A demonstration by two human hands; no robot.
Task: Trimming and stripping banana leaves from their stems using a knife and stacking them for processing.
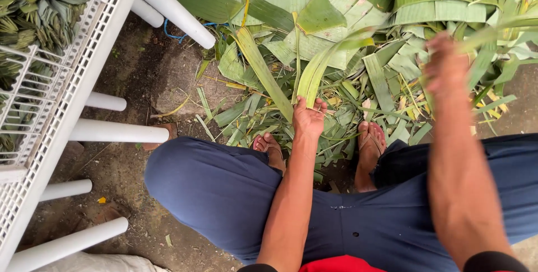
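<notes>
Down near the middle, left hand clamped shut around the near end of a long leaf, fingers wrapped over it, thumb side tucked under. Folded lengthwise, that long leaf, rising far and slightly right from the fist and lying on top of the leaf pile. Further right and farther off, right hand blurred over the heap, fingers curled beside a pale strip; cannot tell whether gripping or only touching.

Just near of the pile, bare feet in sandals among trimmed scraps, dark blue trousers spread either side. At far left, a white rack loaded with folded green bundles, white legs sticking out over bare ground.

Probably best handled so: hold low on the stalk end, close to the fold, and draw straight along the length, not sideways, since a crosswise tug looks likely to split such a leaf along the grain. Steady or lift the overlapping pieces with the right hand instead of dragging through them. Mind the feet, very close to the fist, and the loose scraps underfoot. Grip firmly but without crushing the fold.
</notes>
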